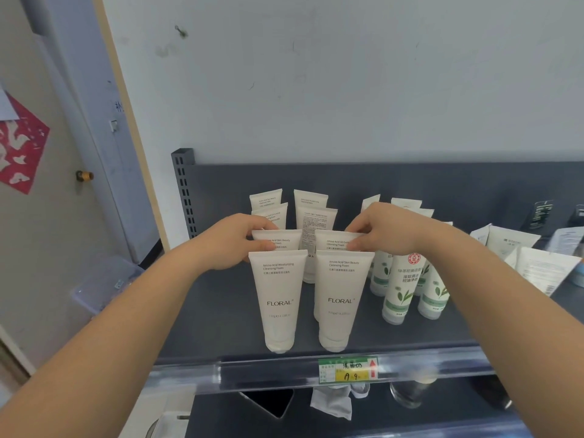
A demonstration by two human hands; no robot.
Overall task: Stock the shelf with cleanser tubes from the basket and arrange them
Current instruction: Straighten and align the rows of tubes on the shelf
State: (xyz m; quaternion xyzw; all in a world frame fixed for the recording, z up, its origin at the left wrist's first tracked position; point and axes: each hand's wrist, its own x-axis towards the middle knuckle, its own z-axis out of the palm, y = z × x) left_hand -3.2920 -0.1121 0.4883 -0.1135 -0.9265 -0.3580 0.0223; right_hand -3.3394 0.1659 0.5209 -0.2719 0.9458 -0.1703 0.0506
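Shelf: dark grey matte metal shelf (221,311) with a slotted upright (185,191) at its left rear corner; a scuffed white wall (347,90) rises behind.
Cleanser tubes: the cleanser tubes (311,200) are white and matte, flat-crimped on top and tapering to the round caps they stand on. They form 2 columns on the left half of the shelf.
Front row: front left tube (278,298) and front right tube (339,298), marked FLORAL, stand upright near the front edge.
Left hand: left hand (234,241) pinches the crimped top of the second-row left tube (281,240), thumb on the printed face, fingers curled over the edge.
Right hand: right hand (385,230) pinches the second-row right tube (335,241) the same way.
Obstructions: the front tubes cover the lower bodies of both held tubes.
Surroundings: green-and-white tubes (401,286) stand just right of the right column. A glossy clear price rail (268,373) with a green-and-yellow label (347,369) runs along the front edge. A translucent plastic box (104,282) sits lower left, off the shelf.
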